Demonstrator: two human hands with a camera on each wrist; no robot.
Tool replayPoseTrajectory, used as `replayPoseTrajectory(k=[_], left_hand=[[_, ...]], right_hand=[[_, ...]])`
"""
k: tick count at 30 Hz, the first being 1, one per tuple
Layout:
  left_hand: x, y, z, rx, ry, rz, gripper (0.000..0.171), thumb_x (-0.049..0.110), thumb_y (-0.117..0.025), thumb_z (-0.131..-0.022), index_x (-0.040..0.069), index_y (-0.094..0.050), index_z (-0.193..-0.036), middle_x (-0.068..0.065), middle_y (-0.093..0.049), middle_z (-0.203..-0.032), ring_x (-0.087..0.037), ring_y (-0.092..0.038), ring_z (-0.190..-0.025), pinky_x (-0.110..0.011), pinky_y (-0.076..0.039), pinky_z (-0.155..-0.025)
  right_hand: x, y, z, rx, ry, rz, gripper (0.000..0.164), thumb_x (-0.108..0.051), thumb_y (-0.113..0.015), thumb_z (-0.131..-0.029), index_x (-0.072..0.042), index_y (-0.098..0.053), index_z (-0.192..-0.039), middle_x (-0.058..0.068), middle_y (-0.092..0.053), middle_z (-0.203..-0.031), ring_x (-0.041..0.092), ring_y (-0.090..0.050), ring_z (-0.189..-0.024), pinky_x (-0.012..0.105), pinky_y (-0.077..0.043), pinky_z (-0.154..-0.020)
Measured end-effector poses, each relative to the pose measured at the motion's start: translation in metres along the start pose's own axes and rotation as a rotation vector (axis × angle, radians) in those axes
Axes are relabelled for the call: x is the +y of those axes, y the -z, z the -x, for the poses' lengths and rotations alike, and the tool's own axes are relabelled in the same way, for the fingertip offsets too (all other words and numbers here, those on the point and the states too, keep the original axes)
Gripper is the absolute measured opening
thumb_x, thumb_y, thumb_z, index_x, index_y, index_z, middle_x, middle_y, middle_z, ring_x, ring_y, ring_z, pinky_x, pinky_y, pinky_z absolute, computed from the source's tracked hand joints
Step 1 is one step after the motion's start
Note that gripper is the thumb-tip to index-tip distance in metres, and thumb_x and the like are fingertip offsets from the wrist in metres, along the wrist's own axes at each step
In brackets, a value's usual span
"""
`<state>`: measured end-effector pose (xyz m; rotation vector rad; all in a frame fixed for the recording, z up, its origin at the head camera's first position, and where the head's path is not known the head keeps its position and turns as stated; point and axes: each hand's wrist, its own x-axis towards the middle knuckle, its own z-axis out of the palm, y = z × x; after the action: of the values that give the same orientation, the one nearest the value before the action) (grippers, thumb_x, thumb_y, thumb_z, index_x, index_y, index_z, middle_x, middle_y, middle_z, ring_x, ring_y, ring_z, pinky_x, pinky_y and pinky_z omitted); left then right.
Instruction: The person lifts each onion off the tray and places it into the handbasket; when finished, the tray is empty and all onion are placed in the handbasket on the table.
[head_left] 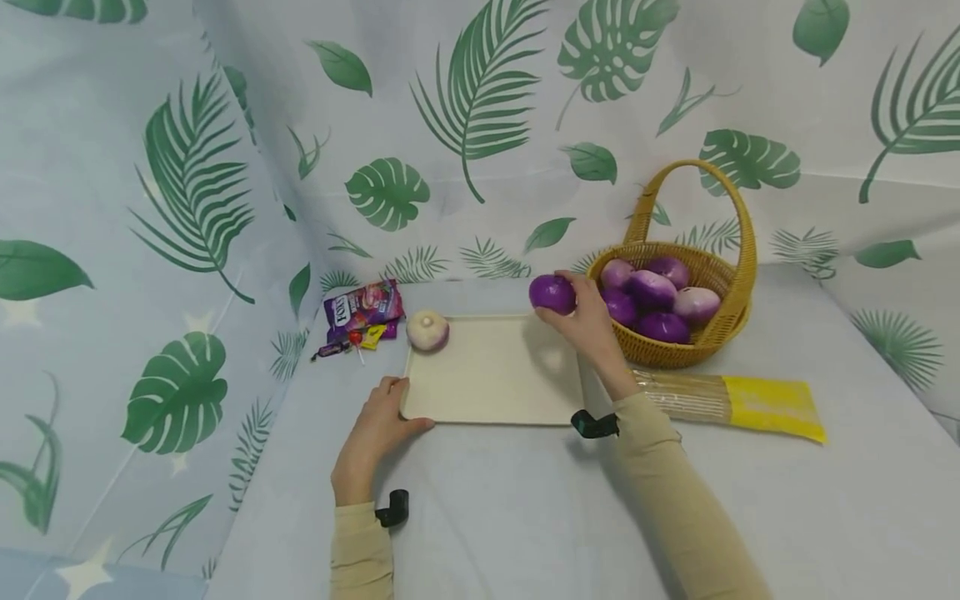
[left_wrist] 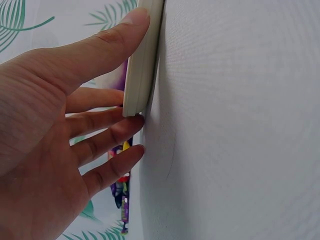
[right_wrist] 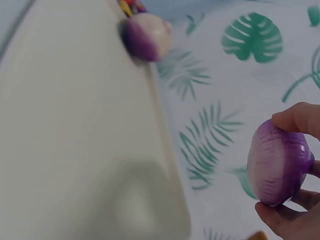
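My right hand (head_left: 588, 325) holds a purple turnip (head_left: 552, 294) over the far right corner of the cream tray (head_left: 491, 375). In the right wrist view, fingers and thumb pinch this turnip (right_wrist: 277, 162), which has a paler end. At the tray's near left corner, my left hand (head_left: 381, 429) grips the rim, its thumb along the near side and its fingers at the left side. The left wrist view shows the thumb against the tray wall (left_wrist: 142, 65) and the fingers spread. Another turnip (head_left: 428, 332), white on top and purple below, lies at the tray's far left corner.
Right of the tray stands a wicker basket (head_left: 675, 354) with a tall handle, holding several purple and whitish turnips (head_left: 652, 289). In front of it lies a clear and yellow packet (head_left: 772, 406) of thin sticks. Candy bags and a lollipop (head_left: 356, 337) lie to the left.
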<state>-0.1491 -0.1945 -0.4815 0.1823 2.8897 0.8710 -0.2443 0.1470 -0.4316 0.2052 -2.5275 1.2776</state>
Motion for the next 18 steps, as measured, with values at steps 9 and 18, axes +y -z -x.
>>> replayPoseTrajectory(k=[9, 18], left_hand=[[-0.003, 0.001, 0.000, -0.005, -0.002, -0.001, 0.085, 0.043, -0.077, -0.076, 0.002, -0.040, -0.141, -0.013, -0.041, -0.136, -0.031, -0.041, -0.122, -0.048, -0.036, -0.102], [-0.003, 0.000, 0.000, 0.006, -0.008, -0.009, 0.085, 0.043, -0.077, -0.076, 0.002, -0.040, -0.141, -0.013, -0.042, -0.135, -0.031, -0.041, -0.122, -0.048, -0.036, -0.102]], right_hand=[[0.027, 0.060, -0.002, 0.140, -0.094, 0.028, 0.073, -0.038, -0.072, -0.081, -0.015, -0.039, -0.142, 0.013, -0.041, -0.140, 0.033, -0.039, -0.128, 0.055, -0.032, -0.103], [0.039, 0.097, -0.007, 0.252, -0.244, 0.070, 0.078, -0.043, -0.066, -0.084, -0.015, -0.029, -0.147, 0.014, -0.030, -0.145, 0.031, -0.033, -0.131, 0.053, -0.029, -0.106]])
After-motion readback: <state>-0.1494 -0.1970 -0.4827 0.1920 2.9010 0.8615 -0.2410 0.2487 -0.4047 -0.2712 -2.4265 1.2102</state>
